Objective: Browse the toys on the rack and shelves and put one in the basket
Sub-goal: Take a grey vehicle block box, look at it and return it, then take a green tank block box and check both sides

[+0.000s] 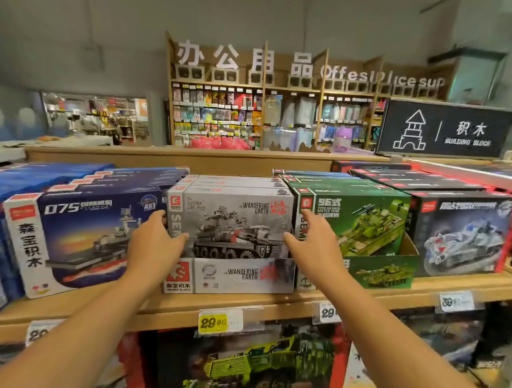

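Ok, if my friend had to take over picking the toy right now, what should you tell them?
Left hand: open, fingers on the left edge of the grey Wandering Earth box, thumb across its front.
Right hand: open, fingers straight at the box's right edge, beside the green tank box.
The grey box stands upright in its display tray on the wooden shelf, between the blue 075 ship box and the green one.
Done: a toy seems chosen.
Left: grip it, lift it out, put it in the basket, which is not in view.
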